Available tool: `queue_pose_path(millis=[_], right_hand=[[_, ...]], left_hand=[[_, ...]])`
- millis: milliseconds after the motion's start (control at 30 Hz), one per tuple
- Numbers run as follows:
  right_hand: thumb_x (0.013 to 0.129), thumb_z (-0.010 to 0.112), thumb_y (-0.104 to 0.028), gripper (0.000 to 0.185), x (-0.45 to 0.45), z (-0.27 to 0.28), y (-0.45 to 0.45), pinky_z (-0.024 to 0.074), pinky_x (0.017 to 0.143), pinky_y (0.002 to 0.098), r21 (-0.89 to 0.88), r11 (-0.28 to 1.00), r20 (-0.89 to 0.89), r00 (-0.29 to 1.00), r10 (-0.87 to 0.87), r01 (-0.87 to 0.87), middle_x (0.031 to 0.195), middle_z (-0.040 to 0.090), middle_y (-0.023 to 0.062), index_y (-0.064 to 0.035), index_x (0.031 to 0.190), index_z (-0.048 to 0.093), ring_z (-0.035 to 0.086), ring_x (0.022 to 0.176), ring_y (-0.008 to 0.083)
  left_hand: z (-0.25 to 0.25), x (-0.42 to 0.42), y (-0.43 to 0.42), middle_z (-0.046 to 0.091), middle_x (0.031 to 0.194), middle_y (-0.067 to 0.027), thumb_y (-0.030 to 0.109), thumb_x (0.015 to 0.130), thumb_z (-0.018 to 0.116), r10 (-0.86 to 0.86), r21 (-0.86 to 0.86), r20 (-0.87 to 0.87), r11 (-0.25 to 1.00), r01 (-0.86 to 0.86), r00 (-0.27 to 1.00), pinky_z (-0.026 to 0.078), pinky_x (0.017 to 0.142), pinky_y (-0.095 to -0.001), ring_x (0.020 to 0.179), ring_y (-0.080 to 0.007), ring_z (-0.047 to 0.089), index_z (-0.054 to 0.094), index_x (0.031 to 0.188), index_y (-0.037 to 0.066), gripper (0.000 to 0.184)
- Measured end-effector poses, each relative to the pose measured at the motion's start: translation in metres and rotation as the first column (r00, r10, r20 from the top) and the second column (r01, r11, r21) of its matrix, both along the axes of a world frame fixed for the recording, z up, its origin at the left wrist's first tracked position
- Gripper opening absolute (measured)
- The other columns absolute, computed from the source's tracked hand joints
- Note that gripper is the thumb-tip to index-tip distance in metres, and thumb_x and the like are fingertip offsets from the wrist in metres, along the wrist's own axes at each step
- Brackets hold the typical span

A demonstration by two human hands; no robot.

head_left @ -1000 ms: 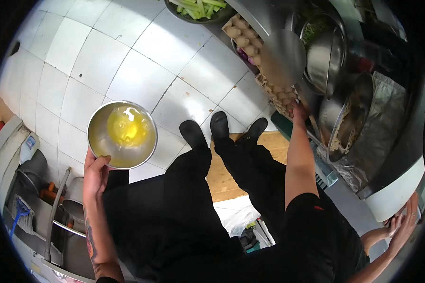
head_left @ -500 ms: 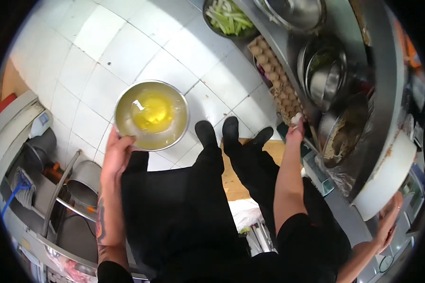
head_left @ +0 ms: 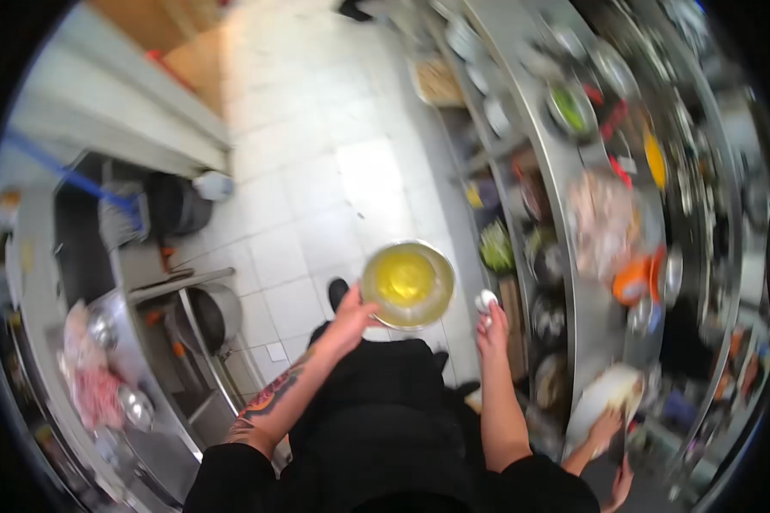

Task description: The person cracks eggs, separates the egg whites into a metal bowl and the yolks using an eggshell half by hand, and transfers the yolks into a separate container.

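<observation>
My left hand [head_left: 355, 315] grips the left rim of a round metal bowl [head_left: 441, 309], thumb over the edge. Raw egg, yellow and clear, lies inside the bowl. To the right of the bowl, and apart from it, my right hand [head_left: 491, 327] is closed on white eggs [head_left: 486, 301]; the fingers hide part of them, so their number is unclear. The bowl is held level above the tiled floor.
A steel counter [head_left: 546, 141] with shelves runs along the right, bearing bowls and a plastic bag [head_left: 606, 224]. At lower right a co-worker's hands [head_left: 606, 430] are at a white board [head_left: 597, 402]. A pot [head_left: 216, 318] and sinks stand left.
The view has swung up and along the room. My right hand has left the egg tray and come up beside the bowl with eggs in it. My left hand still holds the bowl.
</observation>
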State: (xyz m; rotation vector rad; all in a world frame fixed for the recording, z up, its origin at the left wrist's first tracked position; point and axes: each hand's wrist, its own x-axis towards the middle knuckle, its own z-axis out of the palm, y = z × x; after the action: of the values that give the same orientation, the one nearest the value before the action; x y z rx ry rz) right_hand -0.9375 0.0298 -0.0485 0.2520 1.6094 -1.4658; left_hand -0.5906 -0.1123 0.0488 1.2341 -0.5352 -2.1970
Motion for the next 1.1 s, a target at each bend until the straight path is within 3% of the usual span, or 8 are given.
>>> queue_pose_path(millis=[100,300,467,633,700,833,933,1100], right_hand=[[0.096,0.075,-0.024,0.025,0.022,0.036,-0.067,0.0334,0.042,0.0204,-0.084,0.98,0.0,0.984,0.18,-0.179,0.084,0.062,0.001,-0.01,0.113,0.063,0.051,0.058,0.0067],[0.098,0.073,-0.03,0.031,0.113,0.103,-0.215,0.0351,0.041,0.0186,-0.182,0.859,-0.004,0.874,0.486,-0.479,0.082,0.062,0.0015,-0.0094,0.117,0.06,0.053,0.059,0.0065],[0.097,0.075,-0.025,0.033,0.197,0.095,-0.334,0.0353,0.044,0.0203,-0.231,0.571,-0.011,0.589,0.808,-0.788,0.083,0.061,0.0012,-0.0088,0.121,0.059,0.053,0.059,0.0063],[0.095,0.077,-0.021,0.031,0.342,0.115,-0.421,0.0353,0.045,0.0209,-0.272,0.229,-0.093,0.262,0.961,-0.935,0.085,0.063,0.0025,-0.0081,0.117,0.059,0.053,0.058,0.0076],[0.094,0.078,-0.02,0.031,0.401,0.137,-0.425,0.0351,0.045,0.0211,-0.277,0.144,-0.113,0.181,0.977,-0.95,0.087,0.064,0.0032,-0.008,0.116,0.059,0.054,0.057,0.0082],[0.095,0.077,-0.024,0.025,0.514,0.155,-0.401,0.0354,0.044,0.0199,-0.339,-0.023,-0.138,0.026,0.99,-0.941,0.082,0.062,0.0019,-0.0103,0.106,0.06,0.053,0.058,0.0076],[0.095,0.076,-0.026,0.026,0.583,0.155,-0.361,0.0347,0.045,0.0201,-0.379,-0.074,-0.056,-0.057,0.997,-0.922,0.084,0.062,0.0028,-0.0116,0.108,0.059,0.052,0.058,0.0075],[0.097,0.074,-0.022,0.021,0.662,0.183,-0.286,0.0349,0.045,0.0211,-0.426,-0.041,0.092,-0.088,0.992,-0.904,0.084,0.063,0.003,-0.0099,0.107,0.06,0.053,0.058,0.0088]], left_hand=[[0.047,0.058,-0.01,0.057,0.132,-0.0131,0.003,0.092,0.056,0.054,-0.055,0.044,0.997,-0.052,0.998,0.064,0.079,-0.0358,0.112,-0.0245,0.066,0.042,0.15,0.004,0.06],[0.069,0.168,0.015,0.058,0.132,-0.0132,0.003,0.093,0.056,0.446,-0.132,0.052,0.89,-0.436,0.894,0.064,0.077,-0.0363,0.112,-0.0233,0.066,0.042,0.151,0.003,0.06],[0.074,0.239,0.055,0.063,0.122,-0.0123,0.002,0.092,0.056,0.831,-0.167,0.152,0.555,-0.815,0.535,0.065,0.077,-0.0409,0.105,-0.0252,0.069,0.052,0.136,0.002,0.044],[0.049,0.315,0.092,0.062,0.117,-0.013,0.003,0.091,0.059,0.967,-0.251,0.239,0.143,-0.958,0.082,0.065,0.077,-0.0427,0.096,-0.0232,0.069,0.051,0.132,0.001,0.042],[0.056,0.348,0.102,0.061,0.117,-0.0147,0.004,0.091,0.06,0.974,-0.252,0.208,-0.034,-0.967,-0.088,0.065,0.078,-0.0429,0.092,-0.0227,0.068,0.048,0.133,0.0,0.044],[0.021,0.429,0.119,0.06,0.119,-0.0173,0.003,0.091,0.06,0.961,-0.271,0.168,-0.168,-0.948,-0.219,0.065,0.079,-0.0435,0.095,-0.0257,0.069,0.041,0.136,0.0,0.049],[0.015,0.48,0.123,0.058,0.125,-0.0215,0.002,0.091,0.061,0.965,-0.252,0.121,-0.195,-0.948,-0.231,0.065,0.082,-0.0449,0.103,-0.031,0.069,0.03,0.139,0.0,0.057],[0.001,0.531,0.111,0.057,0.126,-0.0225,0.001,0.092,0.061,0.969,-0.18,0.101,-0.205,-0.962,-0.225,0.065,0.083,-0.0466,0.108,-0.0335,0.069,0.032,0.138,-0.001,0.054]])
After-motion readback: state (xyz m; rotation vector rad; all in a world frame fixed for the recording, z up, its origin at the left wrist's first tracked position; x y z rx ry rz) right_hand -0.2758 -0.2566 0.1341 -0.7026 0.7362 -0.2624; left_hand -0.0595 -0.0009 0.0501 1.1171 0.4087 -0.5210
